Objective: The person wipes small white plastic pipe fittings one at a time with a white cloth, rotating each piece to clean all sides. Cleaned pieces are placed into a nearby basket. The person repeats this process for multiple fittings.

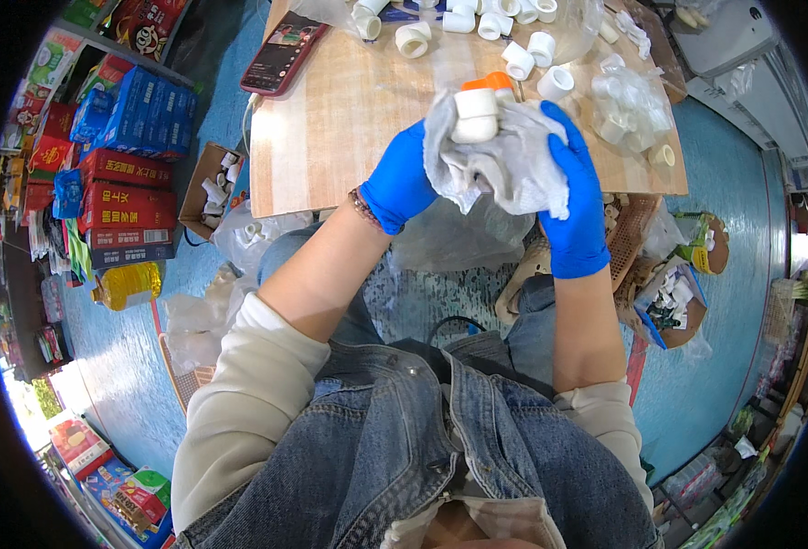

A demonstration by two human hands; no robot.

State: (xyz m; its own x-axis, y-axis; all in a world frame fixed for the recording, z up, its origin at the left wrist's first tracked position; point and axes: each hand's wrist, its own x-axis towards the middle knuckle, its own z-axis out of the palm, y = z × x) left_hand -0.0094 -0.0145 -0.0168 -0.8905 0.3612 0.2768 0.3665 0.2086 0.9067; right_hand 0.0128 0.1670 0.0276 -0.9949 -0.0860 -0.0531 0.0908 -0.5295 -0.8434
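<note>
Both my hands wear blue gloves over the near part of the table. Between them is a crumpled grey-white cloth. My left hand grips the cloth's left side, its fingers hidden behind the fabric. Along the right edge, my right hand holds the cloth with its fingers pointing away from me. A white plastic pipe fitting rests against the cloth's upper left part. Just beyond it shows an orange plastic piece, partly covered. A loose white fitting stands near my right fingertips.
The wooden tabletop bears several white elbow fittings, a phone at left and a plastic bag of fittings at right. Below stand a cardboard box of fittings, a brown plastic basket and another box.
</note>
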